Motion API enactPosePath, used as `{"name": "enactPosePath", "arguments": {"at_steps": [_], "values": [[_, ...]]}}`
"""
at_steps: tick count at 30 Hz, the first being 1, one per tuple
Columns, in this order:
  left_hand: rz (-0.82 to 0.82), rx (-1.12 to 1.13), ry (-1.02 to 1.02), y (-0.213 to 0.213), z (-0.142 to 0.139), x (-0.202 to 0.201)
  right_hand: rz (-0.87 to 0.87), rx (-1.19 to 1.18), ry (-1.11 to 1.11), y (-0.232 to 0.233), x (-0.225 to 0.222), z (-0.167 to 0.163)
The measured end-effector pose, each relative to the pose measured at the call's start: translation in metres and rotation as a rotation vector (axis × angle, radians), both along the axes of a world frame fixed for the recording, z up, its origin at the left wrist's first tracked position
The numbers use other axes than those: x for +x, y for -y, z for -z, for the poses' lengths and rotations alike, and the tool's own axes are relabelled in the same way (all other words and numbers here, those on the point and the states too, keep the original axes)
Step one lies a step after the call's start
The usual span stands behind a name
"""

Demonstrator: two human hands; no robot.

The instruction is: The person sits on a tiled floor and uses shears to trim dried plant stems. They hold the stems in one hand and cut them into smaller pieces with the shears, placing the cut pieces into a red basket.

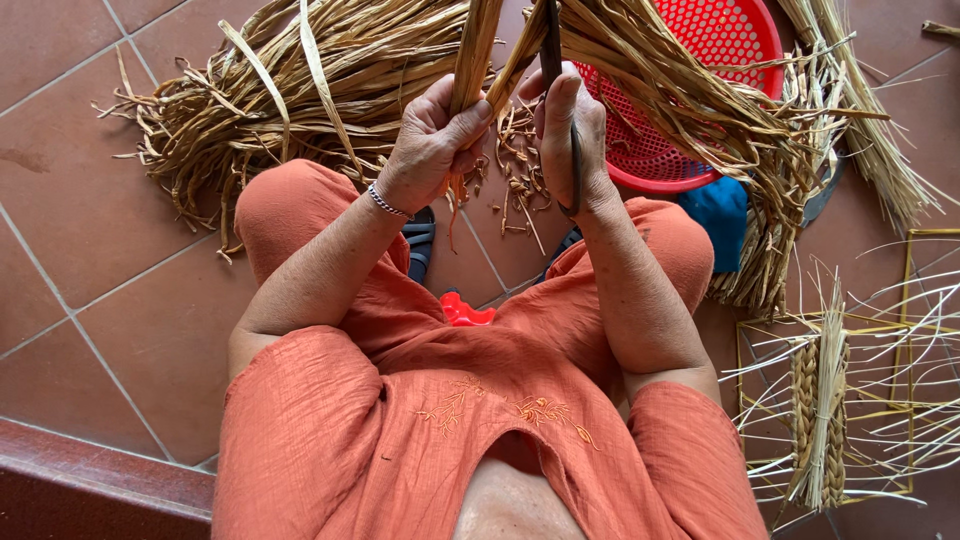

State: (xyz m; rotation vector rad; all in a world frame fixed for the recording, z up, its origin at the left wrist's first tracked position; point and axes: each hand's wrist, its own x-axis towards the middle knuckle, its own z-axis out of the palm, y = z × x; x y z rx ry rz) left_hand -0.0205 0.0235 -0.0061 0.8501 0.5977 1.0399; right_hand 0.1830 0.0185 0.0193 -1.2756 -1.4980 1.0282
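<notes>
L hand point(432, 140) is clamped round a flat dried stalk point(472, 55), thumb across the front, fingers wrapped behind, prob. to keep the strip taut & upright in front of the body. Stalk sits between the knees, rising from the L grip to the top edge of frame.

R hand point(568, 135) is closed on scissors point(574, 160): dark handle loop hangs below the palm, blade end points up past the thumb, just beside the stalk. Blades open or shut: can't tell, they're hidden by fibres.

Both forearms angle up & inward from bent elbows, wrists near each other, hands almost touching above the floor point(90, 270). Bracelet on L wrist.

Short cut scraps point(520, 175) lie on the tiles right under the hands, so trimmings seem to drop there. A big pile point(300, 90) of same stalks fans out on the L, close to reach. Red basket point(700, 100) sits to the R, partly under more stalks. Woven frame point(830, 400) w/ a plaited strip lies far R, apart from the hands.
</notes>
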Motion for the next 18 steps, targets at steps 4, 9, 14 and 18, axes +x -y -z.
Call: {"name": "enactPosePath", "arguments": {"at_steps": [4, 9, 14, 18], "values": [[0.005, 0.007, 0.024, -0.0006, 0.0017, 0.0003, 0.014, -0.003, 0.022, 0.0019, -0.0011, -0.0033], [0.017, 0.061, -0.045, 0.0028, 0.0032, -0.0012, -0.06, -0.038, -0.094, 0.0016, -0.0003, -0.0058], [-0.006, 0.06, -0.089, 0.0047, 0.0044, -0.0037, -0.074, -0.069, -0.053, -0.0047, 0.0041, -0.0026], [-0.027, 0.023, -0.089, 0.003, 0.0058, -0.0037, -0.041, -0.011, -0.045, 0.0007, 0.0039, 0.0027]]}}
